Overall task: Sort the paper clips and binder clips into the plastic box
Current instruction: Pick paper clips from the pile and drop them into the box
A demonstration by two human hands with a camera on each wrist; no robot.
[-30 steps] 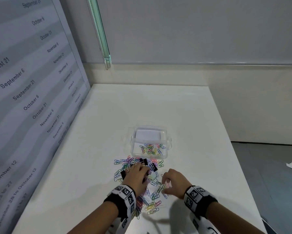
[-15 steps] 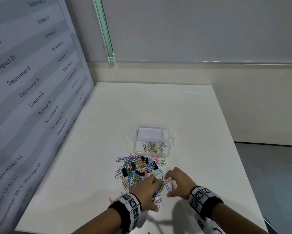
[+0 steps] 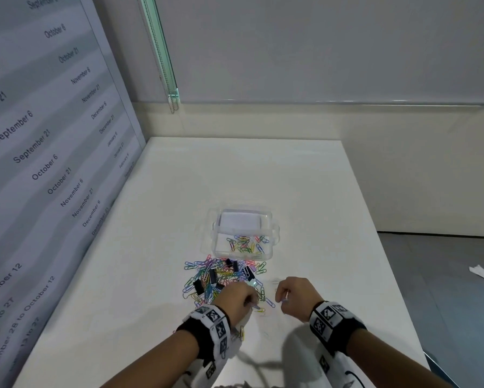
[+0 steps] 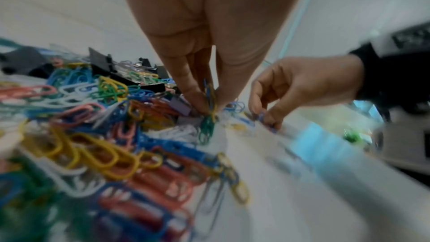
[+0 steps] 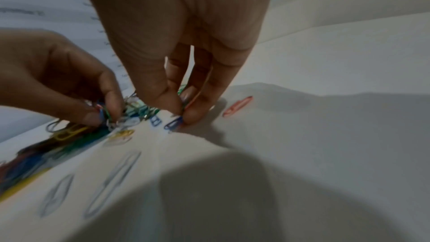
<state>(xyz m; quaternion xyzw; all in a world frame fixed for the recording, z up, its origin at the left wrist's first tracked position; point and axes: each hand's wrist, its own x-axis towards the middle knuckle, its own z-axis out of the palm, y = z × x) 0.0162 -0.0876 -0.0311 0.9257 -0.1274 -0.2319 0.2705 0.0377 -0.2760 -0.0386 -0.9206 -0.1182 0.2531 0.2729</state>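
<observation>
A heap of coloured paper clips [image 3: 207,278] mixed with black binder clips [image 3: 211,275] lies on the white table, just in front of the clear plastic box [image 3: 242,233]. Several paper clips [image 3: 245,243] lie in the box's near compartment. My left hand [image 3: 235,299] is at the heap's near right edge and pinches a small bunch of paper clips [image 4: 209,109] between thumb and fingers. My right hand [image 3: 294,295], a little to the right, pinches a blue paper clip [image 5: 173,122] against the table.
A wall panel printed with dates [image 3: 39,163] runs along the table's left edge. The far half of the table [image 3: 249,169] is bare. A red paper clip [image 5: 237,106] lies alone to the right of my right hand. The floor [image 3: 445,275] drops away at the right.
My left hand has drawn back from the middle of the heap to its near right edge and closed on paper clips. The right hand has stayed near its spot, pinching at the table.
</observation>
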